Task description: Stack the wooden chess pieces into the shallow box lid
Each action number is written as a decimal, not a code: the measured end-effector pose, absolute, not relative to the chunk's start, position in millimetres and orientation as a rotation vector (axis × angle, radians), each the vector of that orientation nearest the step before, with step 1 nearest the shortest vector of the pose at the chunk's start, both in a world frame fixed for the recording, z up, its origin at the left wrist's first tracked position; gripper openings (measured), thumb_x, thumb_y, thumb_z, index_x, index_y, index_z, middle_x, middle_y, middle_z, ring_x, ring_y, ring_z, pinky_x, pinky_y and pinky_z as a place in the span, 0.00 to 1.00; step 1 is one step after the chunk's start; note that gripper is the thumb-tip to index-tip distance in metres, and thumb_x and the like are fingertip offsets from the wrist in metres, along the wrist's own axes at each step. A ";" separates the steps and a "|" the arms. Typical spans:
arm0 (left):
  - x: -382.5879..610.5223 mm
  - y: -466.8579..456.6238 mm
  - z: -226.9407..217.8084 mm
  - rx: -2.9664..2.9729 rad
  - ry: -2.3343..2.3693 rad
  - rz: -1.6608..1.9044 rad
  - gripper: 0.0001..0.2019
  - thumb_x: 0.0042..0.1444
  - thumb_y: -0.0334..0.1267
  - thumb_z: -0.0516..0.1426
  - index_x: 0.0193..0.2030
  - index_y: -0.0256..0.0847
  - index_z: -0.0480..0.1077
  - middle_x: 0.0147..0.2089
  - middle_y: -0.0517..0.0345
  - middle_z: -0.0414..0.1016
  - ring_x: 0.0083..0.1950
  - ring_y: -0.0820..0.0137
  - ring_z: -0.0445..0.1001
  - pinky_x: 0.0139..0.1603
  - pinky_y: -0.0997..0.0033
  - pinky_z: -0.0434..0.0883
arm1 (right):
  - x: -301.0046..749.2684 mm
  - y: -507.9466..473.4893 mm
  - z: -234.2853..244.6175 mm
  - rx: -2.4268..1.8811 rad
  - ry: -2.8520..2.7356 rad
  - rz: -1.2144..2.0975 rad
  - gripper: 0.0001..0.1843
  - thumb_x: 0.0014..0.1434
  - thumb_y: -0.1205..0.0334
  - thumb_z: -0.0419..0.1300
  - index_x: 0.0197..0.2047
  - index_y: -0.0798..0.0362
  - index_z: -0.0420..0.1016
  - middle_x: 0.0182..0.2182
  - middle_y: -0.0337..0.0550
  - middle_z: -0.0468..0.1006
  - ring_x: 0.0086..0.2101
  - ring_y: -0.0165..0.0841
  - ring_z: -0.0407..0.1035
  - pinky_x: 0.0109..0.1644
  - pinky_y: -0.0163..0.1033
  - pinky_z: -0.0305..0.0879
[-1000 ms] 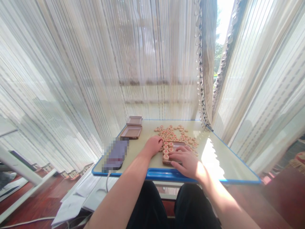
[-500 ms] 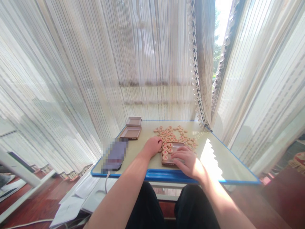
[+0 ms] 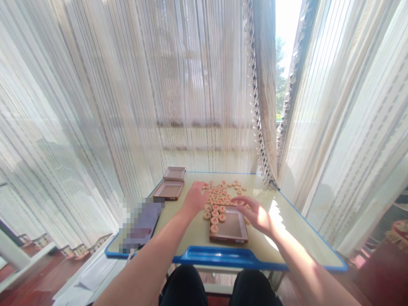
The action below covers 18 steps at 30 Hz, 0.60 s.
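A shallow brown box [image 3: 234, 224] near the table's front holds several round wooden Chinese chess pieces with red characters, such as this piece [image 3: 214, 229], along its left side. Beyond it spreads a heap of loose Chinese chess pieces [image 3: 219, 193]. My left hand [image 3: 195, 199] is at the heap's left edge, thumb and fingers apart, with nothing visible in it. Over the box's far right corner reaches my right hand [image 3: 254, 212], fingers stretched toward the heap. Its fingertips are close to the nearest loose pieces; whether they touch is unclear.
Two more shallow box parts, a nearer tray [image 3: 168, 190] and a farther tray [image 3: 174, 173], lie at the far left. A blurred phone-like slab [image 3: 143, 225] rests at the left edge. The table [image 3: 270, 255] has a blue rim; striped curtains [image 3: 204, 85] hang behind it.
My right hand has moved out of the box to its far right corner. My left hand has shifted forward and left, off the box's left corner. The view has tilted up slightly.
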<state>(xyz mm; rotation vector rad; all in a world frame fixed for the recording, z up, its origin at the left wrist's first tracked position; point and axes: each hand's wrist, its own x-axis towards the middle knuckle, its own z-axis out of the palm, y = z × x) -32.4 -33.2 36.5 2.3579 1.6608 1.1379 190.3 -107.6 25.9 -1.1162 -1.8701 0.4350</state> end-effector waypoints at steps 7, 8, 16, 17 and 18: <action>-33.4 24.2 48.2 2.315 1.866 0.938 0.17 0.54 0.31 0.48 0.48 0.36 0.71 0.51 0.48 0.73 0.53 0.61 0.69 0.56 0.60 0.64 | 206.1 -6.3 39.7 -1.283 -2.135 0.113 0.18 0.56 0.68 0.48 0.44 0.50 0.75 0.43 0.43 0.77 0.46 0.37 0.67 0.52 0.47 0.62; -31.5 29.3 40.9 2.310 1.889 0.972 0.18 0.54 0.30 0.47 0.50 0.35 0.70 0.52 0.48 0.72 0.55 0.61 0.68 0.57 0.61 0.64 | 205.1 7.1 38.8 -1.282 -2.187 0.073 0.18 0.56 0.68 0.48 0.44 0.51 0.75 0.44 0.44 0.77 0.46 0.38 0.67 0.52 0.47 0.62; -30.9 50.4 0.7 2.182 1.740 0.884 0.18 0.56 0.31 0.45 0.48 0.38 0.71 0.51 0.52 0.73 0.53 0.66 0.69 0.57 0.67 0.64 | 190.1 63.8 10.6 -1.362 -2.247 0.029 0.17 0.59 0.60 0.49 0.47 0.50 0.74 0.49 0.45 0.74 0.49 0.38 0.66 0.54 0.45 0.60; -32.4 52.5 0.7 2.111 1.733 0.912 0.18 0.55 0.31 0.45 0.47 0.38 0.71 0.50 0.53 0.74 0.52 0.67 0.70 0.55 0.67 0.65 | 189.0 65.2 6.5 -1.369 -2.258 0.046 0.17 0.59 0.59 0.48 0.47 0.50 0.74 0.49 0.45 0.74 0.49 0.38 0.66 0.54 0.45 0.60; -33.7 54.4 0.9 2.057 1.726 0.944 0.17 0.55 0.31 0.45 0.47 0.39 0.71 0.49 0.54 0.75 0.51 0.67 0.71 0.54 0.67 0.66 | 188.2 65.8 2.8 -1.372 -2.271 0.061 0.17 0.60 0.58 0.48 0.47 0.49 0.74 0.49 0.44 0.74 0.49 0.38 0.66 0.55 0.45 0.59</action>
